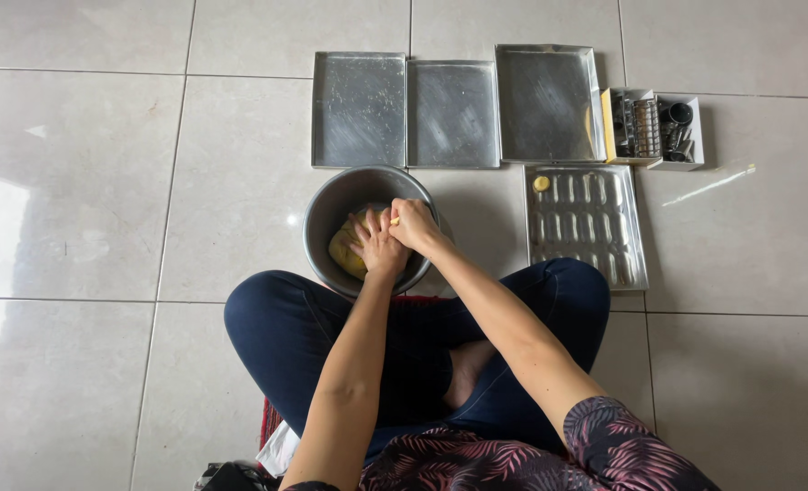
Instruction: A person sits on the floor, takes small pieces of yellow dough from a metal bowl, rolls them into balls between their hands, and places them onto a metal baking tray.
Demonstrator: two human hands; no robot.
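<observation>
Left hand flat on yellow dough inside bowl; right hand closed, pinching dough bit. Trays far, open floor left.

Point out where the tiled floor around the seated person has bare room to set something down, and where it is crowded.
Bare floor lies wide to the left of the metal bowl and trays. More lies right of the small box and ridged tray. Crowded: the tray row ahead, edge to edge, and the bowl, filled by the left hand, right hand and yellow dough.
</observation>
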